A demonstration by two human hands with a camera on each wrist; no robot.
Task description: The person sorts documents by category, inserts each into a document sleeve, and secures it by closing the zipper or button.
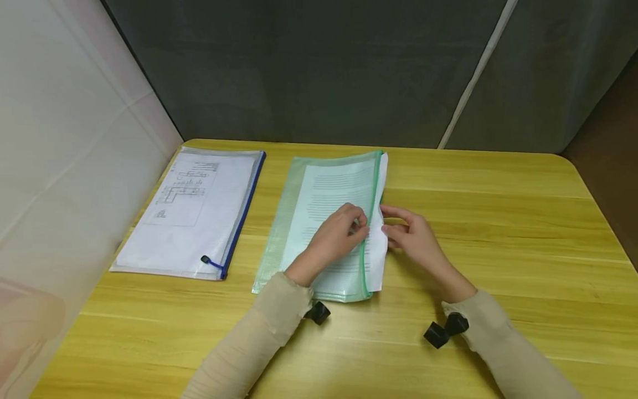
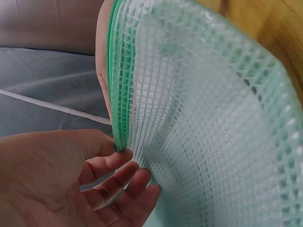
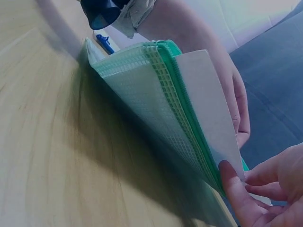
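A green mesh zipper pouch (image 1: 294, 221) lies in the middle of the table with printed paper inside. A strip of white paper (image 1: 376, 266) sticks out past its green zipper edge on the right. My left hand (image 1: 341, 230) pinches that zipper edge between thumb and forefinger, as the left wrist view shows; its other fingers are loosely bent against the mesh. On the right, my right hand (image 1: 411, 235) pinches the edge of the protruding paper, thumb on one face and fingers on the other. In the right wrist view the pouch's opening side (image 3: 165, 94) is lifted off the table.
To the left lies a clear zipper pouch (image 1: 194, 216) with a blue zipper, holding a sheet with a line diagram. Its blue pull tab (image 1: 211, 262) is at the near right corner. Behind the wooden table (image 1: 498, 221) stands a dark grey panel (image 1: 309, 72).
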